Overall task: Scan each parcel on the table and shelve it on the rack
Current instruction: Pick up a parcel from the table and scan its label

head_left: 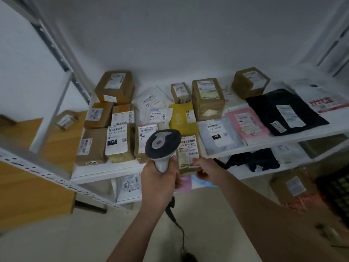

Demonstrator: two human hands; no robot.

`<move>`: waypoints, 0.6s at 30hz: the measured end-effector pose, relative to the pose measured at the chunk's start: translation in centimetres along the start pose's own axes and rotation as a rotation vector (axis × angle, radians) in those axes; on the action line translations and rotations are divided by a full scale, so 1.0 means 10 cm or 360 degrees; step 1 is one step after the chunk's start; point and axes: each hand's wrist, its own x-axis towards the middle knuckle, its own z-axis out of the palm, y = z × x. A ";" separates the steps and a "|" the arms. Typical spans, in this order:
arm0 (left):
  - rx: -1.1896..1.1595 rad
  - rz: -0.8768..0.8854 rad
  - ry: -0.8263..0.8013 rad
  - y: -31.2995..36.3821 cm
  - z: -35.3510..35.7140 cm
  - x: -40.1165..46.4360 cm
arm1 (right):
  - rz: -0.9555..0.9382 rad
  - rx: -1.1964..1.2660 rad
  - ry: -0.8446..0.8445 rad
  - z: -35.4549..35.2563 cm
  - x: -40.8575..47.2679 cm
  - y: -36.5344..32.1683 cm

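Note:
My left hand [160, 178] grips a corded barcode scanner [162, 146] by its white handle, the dark head pointing toward the rack. Just right of it my right hand [207, 170] holds a small brown parcel [188, 154] by its lower right edge, white label facing up. The parcel sits at the front edge of the white rack shelf [105, 172], between a brown box and a grey mailer. Whether it rests on the shelf or hangs just above it I cannot tell.
The shelf is crowded with brown boxes [115, 86], a yellow mailer [182, 117], a grey mailer [219, 134], a pink mailer [247, 122] and a black bag [283, 112]. A lower shelf [290, 166] holds more bags. A second rack [35, 167] stands left, with wooden panels.

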 end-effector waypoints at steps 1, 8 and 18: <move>0.0006 -0.0004 0.0015 0.01 0.02 0.00 | -0.0014 -0.0005 0.0012 0.04 0.04 -0.04; -0.0018 -0.0059 0.0118 0.03 -0.03 0.00 | -0.0178 -0.0073 0.0241 0.29 0.25 -0.27; -0.0064 -0.0086 0.0186 -0.02 -0.26 -0.08 | -0.0362 -0.0688 0.0737 0.47 -0.07 -0.34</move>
